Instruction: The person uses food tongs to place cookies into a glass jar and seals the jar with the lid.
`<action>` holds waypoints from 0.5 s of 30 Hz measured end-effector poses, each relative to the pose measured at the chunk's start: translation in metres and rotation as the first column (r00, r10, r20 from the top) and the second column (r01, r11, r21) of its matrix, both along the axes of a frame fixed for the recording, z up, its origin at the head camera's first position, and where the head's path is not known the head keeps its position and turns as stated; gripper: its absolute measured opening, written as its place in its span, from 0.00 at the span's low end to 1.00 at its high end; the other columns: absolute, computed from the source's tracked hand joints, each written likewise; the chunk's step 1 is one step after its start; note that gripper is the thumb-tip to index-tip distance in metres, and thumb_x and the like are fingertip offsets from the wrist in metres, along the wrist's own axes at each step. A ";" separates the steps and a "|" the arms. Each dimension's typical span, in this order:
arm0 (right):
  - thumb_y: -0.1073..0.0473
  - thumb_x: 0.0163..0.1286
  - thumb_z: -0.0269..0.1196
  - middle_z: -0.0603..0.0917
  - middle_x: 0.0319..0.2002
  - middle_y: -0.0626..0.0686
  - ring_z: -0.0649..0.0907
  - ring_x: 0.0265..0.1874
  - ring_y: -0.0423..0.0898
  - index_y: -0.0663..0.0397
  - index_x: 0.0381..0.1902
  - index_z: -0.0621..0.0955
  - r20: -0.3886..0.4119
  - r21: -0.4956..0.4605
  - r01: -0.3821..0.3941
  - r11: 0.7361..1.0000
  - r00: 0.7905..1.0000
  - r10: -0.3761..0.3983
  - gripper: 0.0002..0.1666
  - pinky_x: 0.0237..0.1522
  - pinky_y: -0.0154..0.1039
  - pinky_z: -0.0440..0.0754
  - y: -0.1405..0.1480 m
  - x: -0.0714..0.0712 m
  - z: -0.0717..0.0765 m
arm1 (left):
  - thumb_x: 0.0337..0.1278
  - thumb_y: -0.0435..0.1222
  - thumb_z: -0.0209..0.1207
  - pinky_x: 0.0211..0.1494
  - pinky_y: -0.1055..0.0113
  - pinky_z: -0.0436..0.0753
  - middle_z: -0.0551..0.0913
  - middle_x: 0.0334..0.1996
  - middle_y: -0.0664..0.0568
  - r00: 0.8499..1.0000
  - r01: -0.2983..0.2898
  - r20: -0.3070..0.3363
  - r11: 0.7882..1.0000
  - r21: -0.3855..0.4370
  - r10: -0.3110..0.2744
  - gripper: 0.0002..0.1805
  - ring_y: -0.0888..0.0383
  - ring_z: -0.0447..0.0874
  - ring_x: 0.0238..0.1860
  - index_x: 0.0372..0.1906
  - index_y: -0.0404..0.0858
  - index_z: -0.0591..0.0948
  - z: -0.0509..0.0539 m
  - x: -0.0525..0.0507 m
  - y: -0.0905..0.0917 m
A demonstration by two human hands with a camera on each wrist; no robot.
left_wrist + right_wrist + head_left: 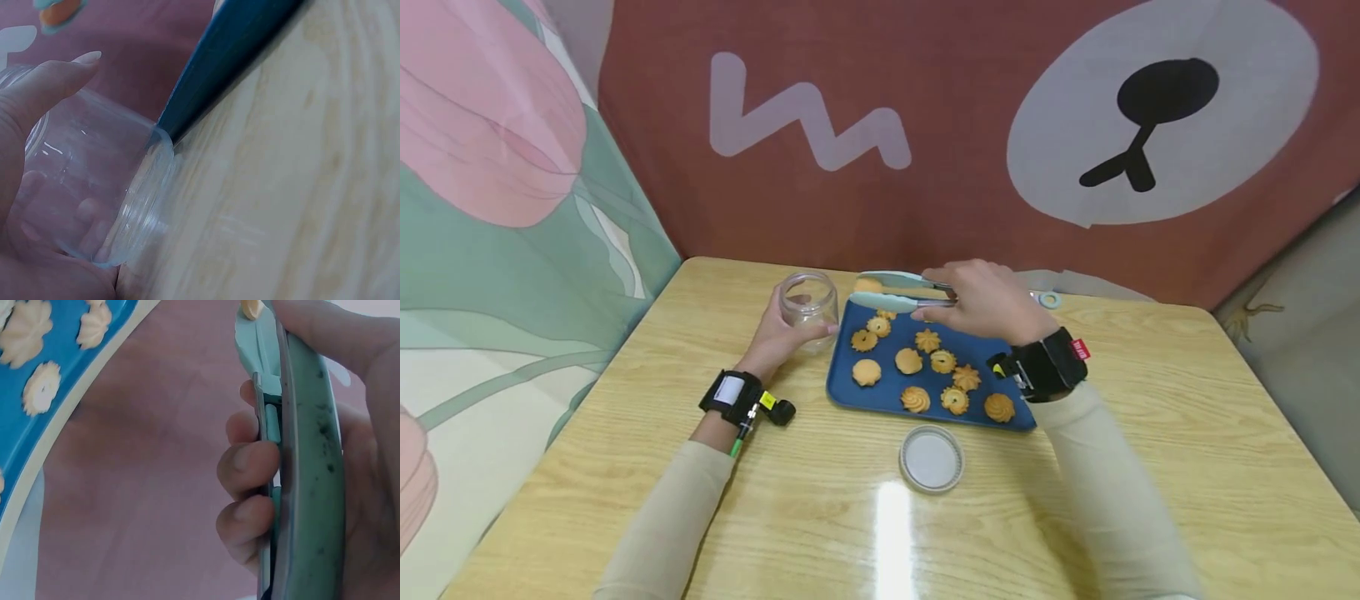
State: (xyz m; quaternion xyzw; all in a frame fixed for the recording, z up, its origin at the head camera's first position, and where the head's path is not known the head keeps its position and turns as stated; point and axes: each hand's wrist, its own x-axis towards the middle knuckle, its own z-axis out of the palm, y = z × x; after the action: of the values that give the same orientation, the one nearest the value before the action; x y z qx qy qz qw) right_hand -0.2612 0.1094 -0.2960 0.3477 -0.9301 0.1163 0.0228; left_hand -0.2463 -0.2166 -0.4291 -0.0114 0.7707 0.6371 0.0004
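My left hand (778, 333) grips a clear jar (811, 304) without a lid, standing at the tray's left edge; in the left wrist view the thumb and fingers wrap round the jar (94, 175). In my right hand (992, 302) is a pair of pale green tongs (898, 302), held above the far left part of the tray. A cookie (868, 286) sits pinched between the tong tips, to the right of the jar's mouth. In the right wrist view several fingers curl round the tongs (312, 469). Inside the jar I can make out no cookies.
A blue tray (880, 400) holds several cookies (908, 361) of different shapes. In front of it, a round lid (932, 459) lies on the wooden table (790, 517). A printed cloth (955, 208) rises behind the table's far edge.
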 end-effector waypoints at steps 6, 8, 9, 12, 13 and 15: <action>0.34 0.71 0.68 0.89 0.59 0.54 0.88 0.52 0.52 0.46 0.70 0.80 -0.013 0.023 -0.031 0.999 0.999 0.032 0.37 0.46 0.50 0.89 -0.023 -0.002 0.001 | 0.47 0.40 0.81 0.79 0.43 0.66 0.68 0.74 0.39 1.000 0.004 -0.025 1.000 -0.002 -0.004 0.56 0.43 0.67 0.73 0.78 0.59 0.60 0.001 0.002 0.001; 0.34 0.71 0.67 0.88 0.59 0.54 0.88 0.52 0.52 0.47 0.70 0.80 -0.018 0.034 -0.037 0.999 0.999 0.037 0.38 0.44 0.49 0.89 -0.032 -0.002 0.002 | 0.47 0.41 0.81 0.78 0.43 0.65 0.68 0.74 0.40 1.000 0.005 -0.025 1.000 -0.006 -0.006 0.55 0.44 0.67 0.74 0.78 0.60 0.60 0.000 0.002 0.001; 0.34 0.71 0.67 0.88 0.59 0.54 0.88 0.53 0.52 0.47 0.70 0.80 -0.021 0.037 -0.036 0.999 0.999 0.037 0.38 0.43 0.49 0.89 -0.036 -0.002 0.002 | 0.47 0.40 0.81 0.78 0.43 0.65 0.67 0.74 0.40 1.000 0.008 -0.026 1.000 0.000 -0.008 0.55 0.44 0.67 0.74 0.78 0.60 0.60 0.000 0.002 0.001; 0.34 0.72 0.67 0.89 0.59 0.53 0.88 0.53 0.51 0.48 0.70 0.80 -0.026 0.045 -0.038 0.998 0.999 0.039 0.37 0.42 0.48 0.89 -0.050 -0.004 0.004 | 0.48 0.39 0.81 0.79 0.43 0.65 0.67 0.73 0.41 0.999 0.013 -0.031 1.000 0.011 -0.013 0.55 0.45 0.67 0.74 0.77 0.62 0.61 0.001 0.001 0.002; 0.34 0.72 0.67 0.89 0.59 0.53 0.88 0.53 0.51 0.48 0.70 0.80 -0.028 0.047 -0.038 0.998 0.999 0.039 0.37 0.42 0.47 0.89 -0.055 -0.005 0.005 | 0.48 0.39 0.81 0.79 0.43 0.65 0.68 0.73 0.42 0.999 0.013 -0.032 1.000 0.017 -0.013 0.55 0.45 0.67 0.73 0.78 0.62 0.60 0.001 0.001 0.002; 0.33 0.72 0.66 0.89 0.59 0.53 0.88 0.53 0.50 0.48 0.70 0.80 -0.032 0.055 -0.033 0.998 0.999 0.035 0.37 0.42 0.47 0.89 -0.063 -0.006 0.005 | 0.49 0.39 0.81 0.80 0.43 0.64 0.68 0.72 0.42 0.999 0.013 -0.031 1.000 0.027 -0.012 0.56 0.44 0.68 0.73 0.79 0.60 0.59 0.002 0.002 0.003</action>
State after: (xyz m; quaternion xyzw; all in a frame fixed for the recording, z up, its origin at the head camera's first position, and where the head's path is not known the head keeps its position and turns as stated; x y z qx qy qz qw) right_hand -0.2674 0.0468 -0.2912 0.3659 -0.9263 0.0857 0.0267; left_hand -0.2447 -0.2139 -0.4274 0.0035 0.7618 0.6478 -0.0074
